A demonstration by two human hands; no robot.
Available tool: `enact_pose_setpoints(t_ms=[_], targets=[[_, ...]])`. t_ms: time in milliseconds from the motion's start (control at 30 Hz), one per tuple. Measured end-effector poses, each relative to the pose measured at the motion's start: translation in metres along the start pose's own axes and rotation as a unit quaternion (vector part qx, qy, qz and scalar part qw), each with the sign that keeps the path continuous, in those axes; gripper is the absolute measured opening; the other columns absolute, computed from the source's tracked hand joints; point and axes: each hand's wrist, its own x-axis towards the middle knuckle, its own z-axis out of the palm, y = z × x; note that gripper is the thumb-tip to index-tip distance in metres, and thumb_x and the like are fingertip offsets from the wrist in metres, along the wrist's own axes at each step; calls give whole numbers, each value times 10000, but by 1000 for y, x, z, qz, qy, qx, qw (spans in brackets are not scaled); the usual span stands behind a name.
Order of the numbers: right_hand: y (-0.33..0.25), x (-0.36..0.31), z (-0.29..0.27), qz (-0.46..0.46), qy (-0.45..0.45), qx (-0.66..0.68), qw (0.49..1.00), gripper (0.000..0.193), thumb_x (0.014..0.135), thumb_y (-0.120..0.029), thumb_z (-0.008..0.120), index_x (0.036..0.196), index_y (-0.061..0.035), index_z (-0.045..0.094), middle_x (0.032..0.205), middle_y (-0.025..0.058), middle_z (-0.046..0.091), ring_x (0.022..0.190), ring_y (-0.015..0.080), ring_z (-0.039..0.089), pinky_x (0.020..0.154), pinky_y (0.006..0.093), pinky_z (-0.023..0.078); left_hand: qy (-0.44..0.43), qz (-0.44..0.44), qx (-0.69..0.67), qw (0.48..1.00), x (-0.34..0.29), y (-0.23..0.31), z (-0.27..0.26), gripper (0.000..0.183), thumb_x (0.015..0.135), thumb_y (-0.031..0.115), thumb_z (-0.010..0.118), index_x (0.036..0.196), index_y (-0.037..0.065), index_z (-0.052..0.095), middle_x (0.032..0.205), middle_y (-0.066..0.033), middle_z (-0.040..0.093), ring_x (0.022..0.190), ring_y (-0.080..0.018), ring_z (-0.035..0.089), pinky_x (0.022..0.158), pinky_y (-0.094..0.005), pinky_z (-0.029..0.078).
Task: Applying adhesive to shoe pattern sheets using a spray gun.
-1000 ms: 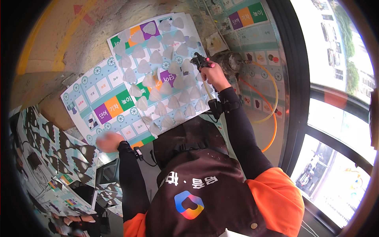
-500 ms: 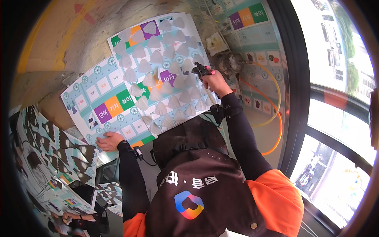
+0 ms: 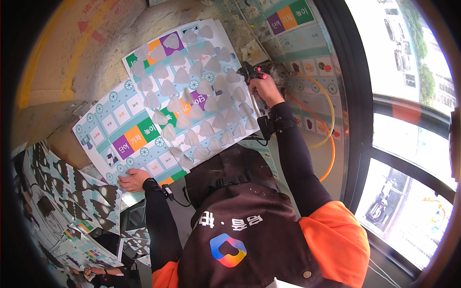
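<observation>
1. Your right hand (image 3: 266,88) is closed around a spray gun (image 3: 250,72), near the right edge of the upper sheet (image 3: 198,100).
2. Your left hand (image 3: 134,181) is at the near edge of the lower sheet (image 3: 127,144); whether it grips, I cannot tell.
3. Grey pieces (image 3: 168,88) lie across the upper sheet, which overlaps the lower sheet.

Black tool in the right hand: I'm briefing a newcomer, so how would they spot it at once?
Find the printed sheet strewn with grey pieces. At its right edge, the right hand grips the black tool. Bright pink ends set it apart from the yellow hose and orange hose nearby.
</observation>
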Motion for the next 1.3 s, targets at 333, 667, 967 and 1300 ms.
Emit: enact_pose_setpoints(t_ms=[333,667,967,1300], targets=[[3,-1,-2,39,-54,-35,997,198,808,-123,581,641,-23,546,545,55,561,432,153,488,429,317,364,-9,-13,-9,1000,0,2,-4,512,966,384,435,1375,82,494,1447,-136,460,1358,-311,426,1113,-531,316],[4,8,0,-20,-22,-16,999,208,804,-141,577,631,-27,556,543,56,559,433,157,491,438,314,371,-19,-14,-9,1000,0,3,-5,510,964,374,438,1372,72,491,1445,-133,458,1358,-316,424,1111,-536,315],[7,6,-1,44,-43,-51,997,251,791,-140,579,575,-17,544,539,61,566,427,157,489,429,311,359,-19,-15,-12,1000,0,2,-4,516,964,378,437,1381,79,488,1452,-138,452,1367,-322,416,1111,-531,315],[3,7,-1,3,-16,-35,999,241,762,-120,578,553,-14,524,506,62,535,434,156,490,442,333,361,-9,-12,-6,1000,1,3,-4,500,963,366,446,1366,75,499,1431,-137,471,1347,-320,436,1090,-526,337]])
